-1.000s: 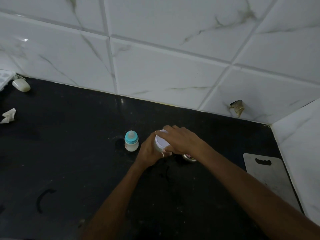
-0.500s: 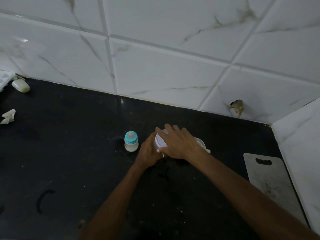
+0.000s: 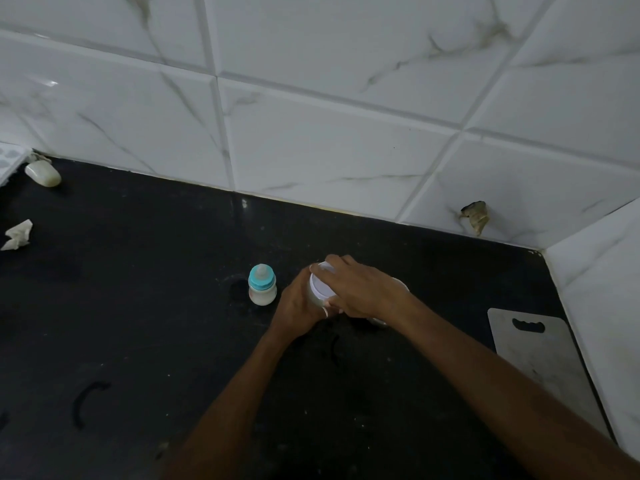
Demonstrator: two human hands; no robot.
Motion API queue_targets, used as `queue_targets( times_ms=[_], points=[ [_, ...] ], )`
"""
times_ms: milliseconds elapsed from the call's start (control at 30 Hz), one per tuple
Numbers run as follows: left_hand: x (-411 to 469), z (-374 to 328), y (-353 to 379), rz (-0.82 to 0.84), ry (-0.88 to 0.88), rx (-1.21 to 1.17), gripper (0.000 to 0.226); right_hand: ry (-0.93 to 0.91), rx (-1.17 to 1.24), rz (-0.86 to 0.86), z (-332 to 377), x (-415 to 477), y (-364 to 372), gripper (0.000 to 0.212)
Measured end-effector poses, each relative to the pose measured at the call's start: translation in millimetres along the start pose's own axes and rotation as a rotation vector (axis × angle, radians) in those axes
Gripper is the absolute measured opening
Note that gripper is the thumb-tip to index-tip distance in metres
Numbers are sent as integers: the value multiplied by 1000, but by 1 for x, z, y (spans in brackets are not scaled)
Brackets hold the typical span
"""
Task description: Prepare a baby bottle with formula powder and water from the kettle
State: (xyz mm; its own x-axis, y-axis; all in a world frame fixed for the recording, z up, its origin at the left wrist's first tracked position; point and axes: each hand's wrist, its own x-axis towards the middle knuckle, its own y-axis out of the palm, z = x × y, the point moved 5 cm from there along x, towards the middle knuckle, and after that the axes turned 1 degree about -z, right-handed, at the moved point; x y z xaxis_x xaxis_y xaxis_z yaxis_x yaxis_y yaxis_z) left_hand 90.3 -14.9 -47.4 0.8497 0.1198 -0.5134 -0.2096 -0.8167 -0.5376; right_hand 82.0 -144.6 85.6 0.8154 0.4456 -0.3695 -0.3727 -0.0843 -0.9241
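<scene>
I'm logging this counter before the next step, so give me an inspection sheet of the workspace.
Surface: black counter, speckled, with dark curved marks.
Job's things: baby bottle upright, teal cap on, pale contents; white jar beside it, lid on. No kettle seen.
Clutter: crumpled paper and soap bar far left; cutting board at right.
Grippers: left hand grips the jar's side; right hand covers its lid.
Cables: nothing seen.
Surroundings: white marble-look tile wall, one chipped spot.
</scene>
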Motion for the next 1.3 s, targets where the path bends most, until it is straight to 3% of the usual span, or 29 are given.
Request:
queue_targets(
  times_ms=[33, 167, 333, 867, 967, 1167, 1300],
  points=[
    [-9, -1, -6, 2, 195, -70, 49, 6, -3, -11, 0, -1, 1, 72],
    [-36, -21, -9, 127, 451, -134, 72, 18, -17, -56, 3, -3, 5, 73],
    [-31, -18, 1, 198, 424, -63, 88, 56, -3, -87, 5, -4, 13, 76],
    [-29, -23, -1, 174, 485, 16, 83, 149, 192, -73, 7, -6, 19, 77],
    [-30, -22, -2, 163, 477, -14, 91, 161, 193, -74, 8, -7, 18, 77],
    [-32, -20, -2, 124, 579, -102, 117, 155, 195, -65, 7, -10, 17, 73],
    [-36, -22, -5, 110, 662, -148, 114, 172, 295, -110, 9, -17, 11, 69]
  ],
)
